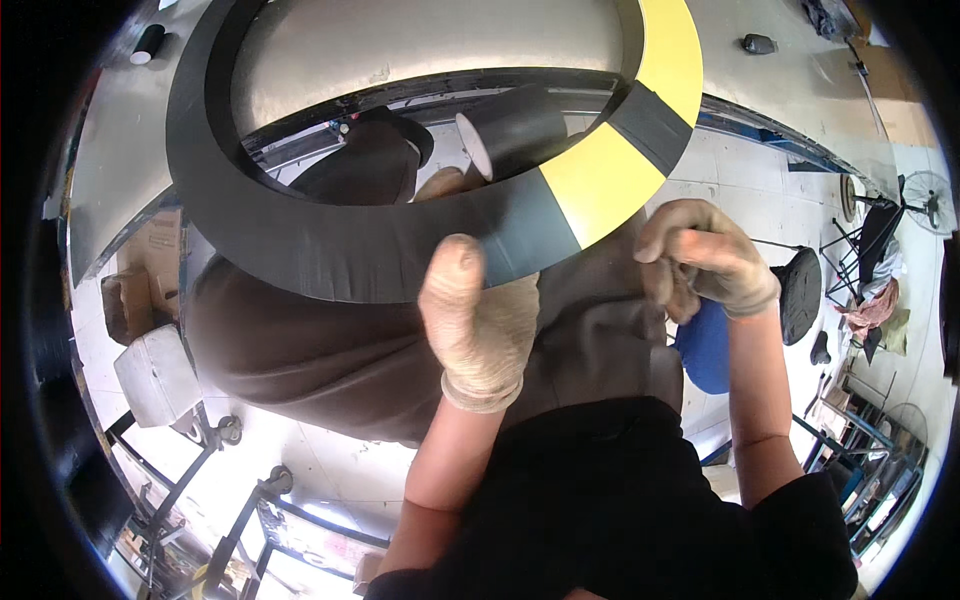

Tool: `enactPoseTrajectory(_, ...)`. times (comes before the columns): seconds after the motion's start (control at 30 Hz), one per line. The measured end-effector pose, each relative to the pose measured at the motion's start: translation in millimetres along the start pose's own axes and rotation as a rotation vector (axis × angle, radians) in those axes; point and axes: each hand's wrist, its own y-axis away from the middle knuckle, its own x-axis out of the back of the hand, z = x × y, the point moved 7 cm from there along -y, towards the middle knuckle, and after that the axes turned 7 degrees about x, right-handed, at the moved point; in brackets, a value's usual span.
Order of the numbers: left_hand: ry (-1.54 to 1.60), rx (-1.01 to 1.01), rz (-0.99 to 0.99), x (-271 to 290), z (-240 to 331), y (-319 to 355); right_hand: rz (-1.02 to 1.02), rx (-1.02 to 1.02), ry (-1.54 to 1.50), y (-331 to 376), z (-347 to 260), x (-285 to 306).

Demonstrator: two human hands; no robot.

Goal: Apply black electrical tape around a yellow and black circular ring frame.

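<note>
Left hand (478,325), gloved, is closed on the near rim of a large ring (330,235), thumb pressed flat over its dark grey face beside a yellow band (600,180). The ring is held up, tilted, above a grey metal sheet (420,45). A roll of dark tape (515,130) shows through the ring's opening. Right hand (705,260), gloved, is curled loosely just off the ring's right edge; whether it grips anything cannot be told.

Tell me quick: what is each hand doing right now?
Left hand: closed on the lower edge of the black and yellow ring, thumb on its face.
Right hand: curled shut beside the ring; whether it holds anything cannot be told.
</note>
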Motion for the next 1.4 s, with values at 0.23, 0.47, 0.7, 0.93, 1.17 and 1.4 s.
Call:
enactPoseTrajectory(0.23,-0.238,-0.012,0.017,3,-4,2,0.130,-0.266,0.114,-61,-51,-55)
enactPoseTrajectory(0.47,-0.178,-0.115,-0.103,6,17,-18,0.102,-0.249,0.288,-22,-64,-79)
enactPoseTrajectory(0.7,-0.285,-0.091,-0.025,9,22,-14,0.248,-0.088,0.400,-27,50,-28)
enactPoseTrajectory(0.93,-0.281,0.008,0.024,9,19,-4,0.162,0.371,0.505,-75,75,51)
enactPoseTrajectory(1.17,-0.074,-0.026,0.010,9,8,-6,-0.117,0.104,0.060,-23,20,18)
enactPoseTrajectory(1.4,-0.086,-0.014,0.063,4,-15,-6,0.115,-0.068,0.123,-39,-59,-34)
